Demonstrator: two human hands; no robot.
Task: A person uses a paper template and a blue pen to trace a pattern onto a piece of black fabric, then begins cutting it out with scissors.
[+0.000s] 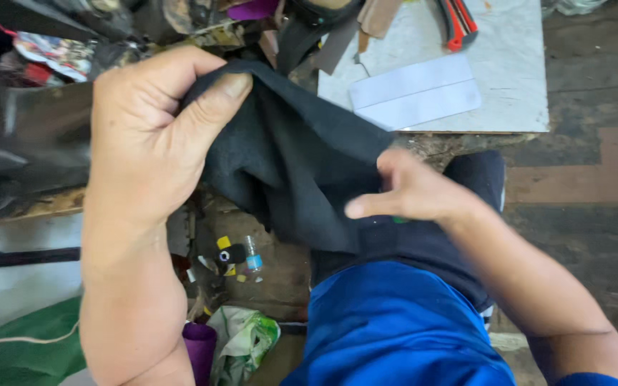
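Two bare hands work one piece of black fabric [291, 164] in the head view, and the cloth hangs between them over the person's lap. The left hand [148, 136] is closed on the fabric's upper edge, thumb pressed against the fingers with the cloth pinched between, lifting that corner up and to the left. The right hand [413, 193] lies against the fabric's right side with the fingers [366, 206] stretched flat and pointing left; it touches the cloth, but whether any of it is gripped underneath cannot be told from here. The fabric sags in soft folds from the raised corner down onto the blue shorts [395, 329] and a dark knee.

As a judgement, the cloth looks taken up and partly spread, not yet laid flat or cut: no tool is in either hand. A red-handled tool [455, 21] rests untouched on the pale slab [509, 78] of the counter, well apart from both hands, beside a white rectangular strip [415, 91].

Lower down, on the floor, lie a small clear bottle [252, 256], a purple cup [200, 347] and a crumpled green-and-white bag [243, 343].
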